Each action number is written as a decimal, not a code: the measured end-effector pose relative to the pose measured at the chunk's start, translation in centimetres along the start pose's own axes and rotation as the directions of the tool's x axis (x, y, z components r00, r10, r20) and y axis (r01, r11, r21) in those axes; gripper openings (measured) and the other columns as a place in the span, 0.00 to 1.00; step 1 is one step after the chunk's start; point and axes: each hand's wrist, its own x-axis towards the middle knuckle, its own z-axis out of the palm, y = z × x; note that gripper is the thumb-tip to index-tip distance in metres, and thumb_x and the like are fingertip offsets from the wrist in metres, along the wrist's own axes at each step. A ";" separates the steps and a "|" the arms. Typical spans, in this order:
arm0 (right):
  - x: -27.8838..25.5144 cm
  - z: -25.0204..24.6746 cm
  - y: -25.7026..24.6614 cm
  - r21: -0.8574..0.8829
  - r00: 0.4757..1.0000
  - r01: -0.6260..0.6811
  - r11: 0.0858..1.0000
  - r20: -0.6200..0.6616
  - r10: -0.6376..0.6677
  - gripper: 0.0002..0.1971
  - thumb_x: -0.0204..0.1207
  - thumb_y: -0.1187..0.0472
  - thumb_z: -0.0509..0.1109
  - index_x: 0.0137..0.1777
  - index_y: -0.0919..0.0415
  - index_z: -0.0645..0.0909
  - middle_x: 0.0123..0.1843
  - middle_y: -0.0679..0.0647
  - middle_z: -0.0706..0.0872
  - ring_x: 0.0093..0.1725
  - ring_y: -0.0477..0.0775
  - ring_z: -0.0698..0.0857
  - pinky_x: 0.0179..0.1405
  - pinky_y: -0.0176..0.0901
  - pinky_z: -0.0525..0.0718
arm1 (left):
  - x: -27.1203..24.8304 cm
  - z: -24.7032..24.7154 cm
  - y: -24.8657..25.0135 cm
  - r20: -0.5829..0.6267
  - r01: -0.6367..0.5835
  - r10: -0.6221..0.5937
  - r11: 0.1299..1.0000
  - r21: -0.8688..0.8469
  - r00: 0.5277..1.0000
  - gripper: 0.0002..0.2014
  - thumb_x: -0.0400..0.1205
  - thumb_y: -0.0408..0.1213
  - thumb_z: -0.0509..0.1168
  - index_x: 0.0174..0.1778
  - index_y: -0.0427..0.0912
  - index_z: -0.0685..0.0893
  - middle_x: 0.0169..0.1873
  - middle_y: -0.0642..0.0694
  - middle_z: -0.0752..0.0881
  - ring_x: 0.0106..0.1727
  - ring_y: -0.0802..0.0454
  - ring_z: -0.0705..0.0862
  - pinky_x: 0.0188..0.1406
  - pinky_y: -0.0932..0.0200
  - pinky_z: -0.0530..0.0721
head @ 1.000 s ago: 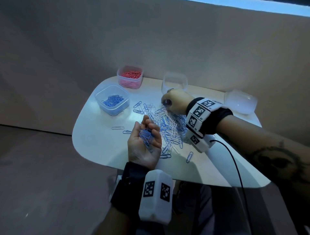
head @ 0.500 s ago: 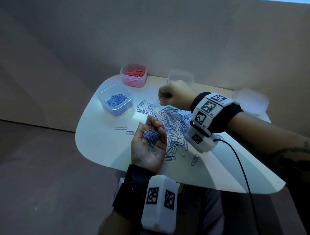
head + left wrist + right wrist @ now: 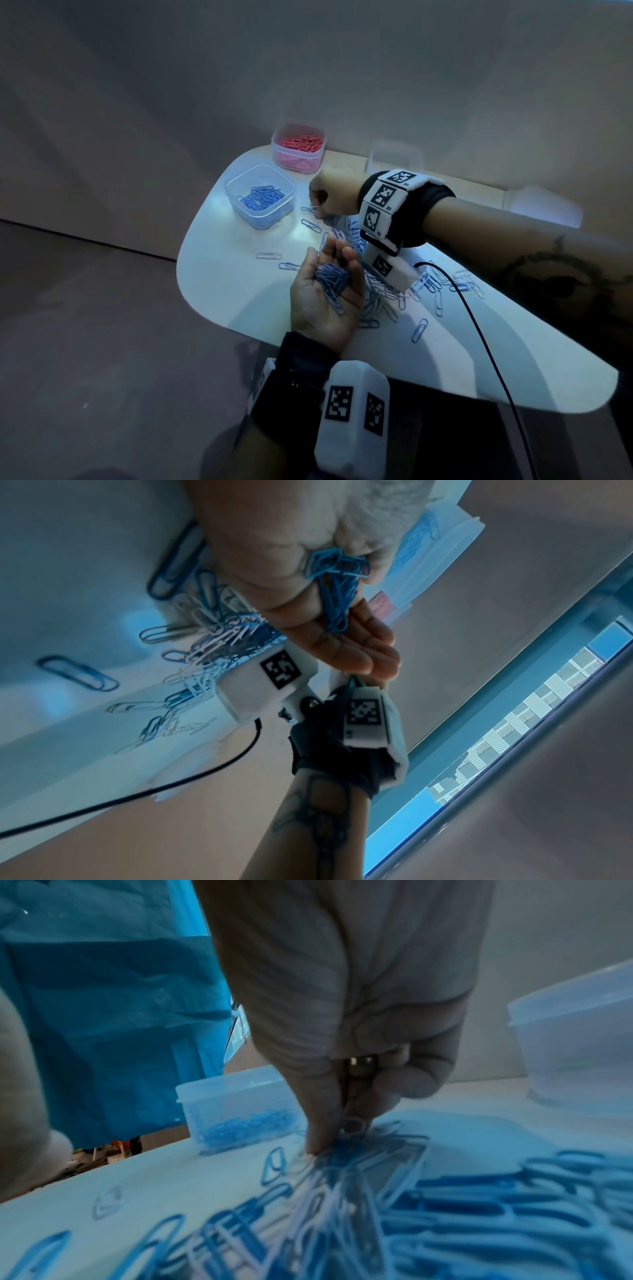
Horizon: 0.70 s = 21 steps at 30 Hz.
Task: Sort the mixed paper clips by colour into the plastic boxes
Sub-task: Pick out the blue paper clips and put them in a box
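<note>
Picking blue clips from the mixed pile

The pile of paper clips [image 3: 370, 270] lies on the white table [image 3: 219, 274], just right of the blue-clip box [image 3: 260, 195]. The right hand [image 3: 329, 195] pinches down at the pile's edge nearest that box; whether a clip is caught is unclear. The left hand [image 3: 325, 294], beside the pile, cups a bunch of blue clips [image 3: 330, 277]. Best to lift one clip cleanly, untangled from white ones.

blue-clip box [image 3: 261, 197] blocks table's [image 3: 219, 274] bare left.
</note>
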 end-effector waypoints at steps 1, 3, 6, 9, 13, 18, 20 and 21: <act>0.1 0.1 0.0 -0.004 1.000 -0.004 1.000 0.021 0.004 0.05 0.75 0.62 0.71 0.48 0.61 0.81 0.44 0.53 0.80 0.44 0.51 0.77 0.33 0.38 0.72 | 0.0 0.0 0.0 0.001 0.002 -0.002 1.000 0.000 1.000 0.30 0.87 0.47 0.47 0.29 0.37 0.86 0.27 0.46 0.85 0.24 0.54 0.86 0.22 0.64 0.85; 0.2 0.2 0.1 -0.026 0.999 -0.008 1.000 0.038 0.009 0.04 0.76 0.61 0.70 0.48 0.59 0.80 0.43 0.53 0.80 0.44 0.51 0.77 0.30 0.31 0.68 | -0.1 0.1 0.0 0.000 0.004 -0.004 1.000 -0.002 1.000 0.30 0.87 0.47 0.47 0.29 0.37 0.86 0.28 0.46 0.85 0.24 0.54 0.86 0.22 0.64 0.85; 0.2 0.1 0.1 -0.007 1.000 -0.027 1.000 0.013 0.027 0.07 0.74 0.63 0.71 0.38 0.57 0.76 0.43 0.53 0.81 0.44 0.51 0.77 0.30 0.33 0.69 | -0.2 0.2 0.0 0.000 0.007 -0.007 1.000 -0.010 1.000 0.30 0.88 0.47 0.47 0.29 0.37 0.86 0.28 0.46 0.86 0.25 0.53 0.86 0.21 0.64 0.85; 0.3 -0.3 -0.5 0.113 0.998 -0.051 0.992 -0.027 0.054 0.05 0.72 0.64 0.74 0.42 0.61 0.80 0.44 0.54 0.82 0.44 0.51 0.78 0.34 0.37 0.74 | -0.2 0.2 0.0 -0.004 0.004 -0.004 1.000 -0.013 1.000 0.31 0.88 0.47 0.47 0.27 0.37 0.86 0.27 0.46 0.86 0.24 0.54 0.86 0.21 0.64 0.85; 0.9 -0.3 -0.8 0.101 0.987 -0.137 0.985 -0.070 0.145 0.16 0.69 0.60 0.78 0.53 0.68 0.83 0.50 0.59 0.88 0.45 0.56 0.82 0.44 0.45 0.81 | -0.2 0.3 0.0 -0.001 0.010 -0.010 1.000 -0.020 1.000 0.32 0.88 0.47 0.47 0.26 0.37 0.86 0.27 0.47 0.86 0.24 0.55 0.86 0.20 0.65 0.84; 1.4 -0.5 -0.7 0.088 0.976 -0.212 0.973 -0.036 0.216 0.18 0.67 0.57 0.79 0.52 0.69 0.85 0.51 0.62 0.89 0.42 0.54 0.82 0.44 0.46 0.82 | -0.2 0.3 0.0 0.000 0.008 -0.008 0.999 -0.039 1.000 0.32 0.88 0.47 0.47 0.25 0.37 0.86 0.26 0.47 0.86 0.23 0.54 0.86 0.19 0.64 0.84; 1.3 -0.7 -0.8 0.079 0.975 -0.220 0.972 -0.017 0.222 0.17 0.68 0.58 0.78 0.53 0.69 0.85 0.49 0.60 0.90 0.39 0.53 0.80 0.41 0.44 0.81 | -0.2 0.3 0.0 0.000 0.007 -0.007 0.999 -0.044 1.000 0.33 0.88 0.47 0.47 0.25 0.37 0.86 0.26 0.47 0.86 0.24 0.54 0.86 0.19 0.64 0.84; 1.2 -0.8 -0.8 0.070 0.976 -0.217 0.974 -0.001 0.217 0.16 0.68 0.59 0.78 0.53 0.69 0.85 0.45 0.59 0.88 0.37 0.52 0.79 0.38 0.43 0.80 | -0.3 0.3 0.0 0.000 0.006 -0.006 0.999 -0.048 1.000 0.33 0.88 0.47 0.47 0.24 0.37 0.86 0.26 0.47 0.86 0.24 0.54 0.86 0.19 0.64 0.84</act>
